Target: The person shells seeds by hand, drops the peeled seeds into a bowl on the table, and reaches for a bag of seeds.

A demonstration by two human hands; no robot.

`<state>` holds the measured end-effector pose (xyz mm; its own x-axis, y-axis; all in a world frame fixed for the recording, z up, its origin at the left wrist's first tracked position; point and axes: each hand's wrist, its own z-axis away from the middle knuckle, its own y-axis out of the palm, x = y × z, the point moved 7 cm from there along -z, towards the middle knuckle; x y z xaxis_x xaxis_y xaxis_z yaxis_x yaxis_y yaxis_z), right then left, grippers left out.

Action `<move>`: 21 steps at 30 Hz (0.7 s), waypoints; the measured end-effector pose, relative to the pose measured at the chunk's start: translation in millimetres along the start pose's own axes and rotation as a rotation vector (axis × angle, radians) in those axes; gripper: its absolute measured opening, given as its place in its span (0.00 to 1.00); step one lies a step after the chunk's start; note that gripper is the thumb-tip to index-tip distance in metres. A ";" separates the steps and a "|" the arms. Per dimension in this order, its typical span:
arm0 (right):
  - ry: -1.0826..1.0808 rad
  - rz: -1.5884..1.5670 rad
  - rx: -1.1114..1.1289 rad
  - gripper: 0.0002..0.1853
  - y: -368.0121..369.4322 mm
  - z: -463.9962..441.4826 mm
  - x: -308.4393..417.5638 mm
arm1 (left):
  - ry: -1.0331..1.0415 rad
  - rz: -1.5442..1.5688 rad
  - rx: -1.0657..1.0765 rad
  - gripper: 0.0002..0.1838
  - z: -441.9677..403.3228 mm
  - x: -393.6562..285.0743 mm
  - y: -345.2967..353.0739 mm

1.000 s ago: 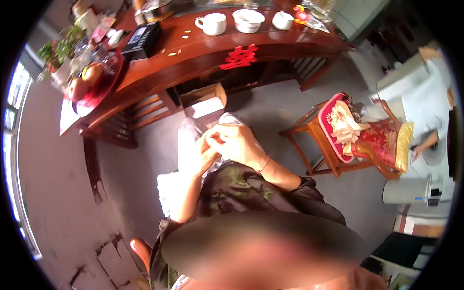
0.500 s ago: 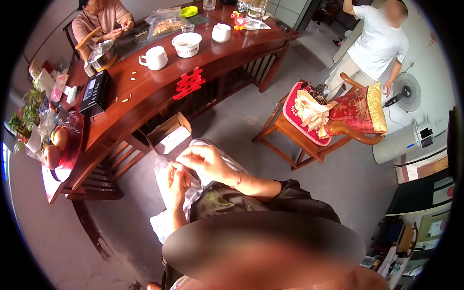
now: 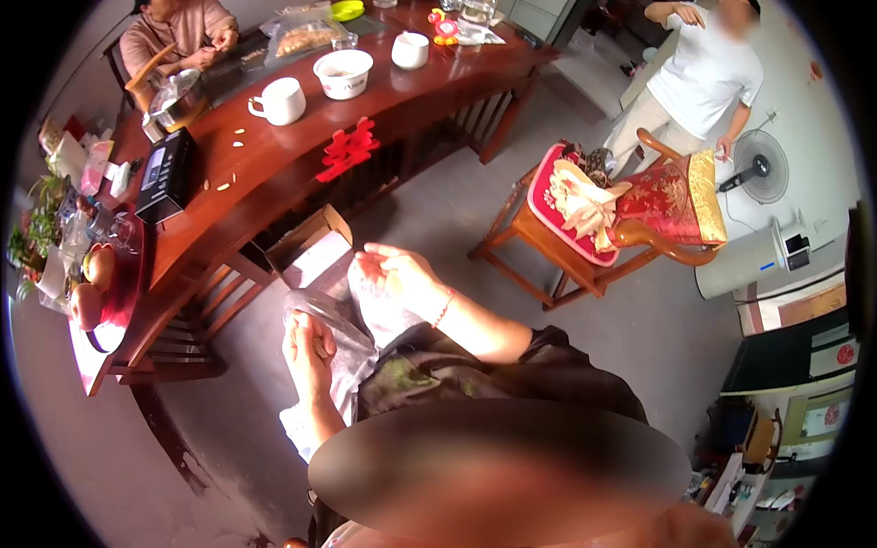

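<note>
Above the lap, my left hand (image 3: 309, 354) is closed, its fingers curled and its thumb pressed in; what it may hold is too small to make out. My right hand (image 3: 406, 281) is farther forward and to the right, its fingers apart with nothing visible in them. A gap separates the two hands. Just beyond them, an open cardboard box (image 3: 320, 256) rests on the floor by the table, its inside pale. Grey trousers (image 3: 352, 338) show beneath the hands.
The curved red table (image 3: 228, 201) holds a mug (image 3: 281, 100), a bowl (image 3: 343, 73), a cup (image 3: 410, 50), a black device (image 3: 164, 175) and fruit (image 3: 88, 306). A cushioned chair (image 3: 575, 210) stands right. One person (image 3: 178, 36) sits across; another (image 3: 703, 78) stands near a fan (image 3: 760, 167).
My hands were together and have separated; the right moved forward and its fingers opened. The view swung, bringing two people fully into sight. The standing person's raised arm has come down toward the chest.
</note>
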<state>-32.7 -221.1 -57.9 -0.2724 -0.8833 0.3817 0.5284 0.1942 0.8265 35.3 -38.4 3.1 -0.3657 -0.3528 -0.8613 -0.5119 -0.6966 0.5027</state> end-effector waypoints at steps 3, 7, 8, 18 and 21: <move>-0.066 0.093 0.049 0.22 13.2 2.9 15.4 | -0.022 0.058 -0.007 0.14 0.4 1.3 -2.5; -0.125 0.094 0.035 0.21 17.5 -2.4 24.2 | -0.058 0.026 0.018 0.14 0.8 1.1 -2.3; -0.124 0.085 0.050 0.21 21.7 -1.0 26.8 | -0.062 0.025 0.018 0.14 2.0 0.4 -2.4; -0.245 0.057 0.148 0.15 56.6 -23.5 73.6 | -0.073 0.155 0.009 0.16 6.2 -3.5 -5.3; -0.324 0.048 0.177 0.16 82.2 -29.2 96.8 | -0.061 0.141 -0.020 0.17 6.1 -4.0 -5.5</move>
<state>7.9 -303.0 34.9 -0.5061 -0.6956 0.5098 0.4074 0.3282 0.8522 34.9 -29.3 4.2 -0.4792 -0.4099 -0.7761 -0.4369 -0.6555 0.6159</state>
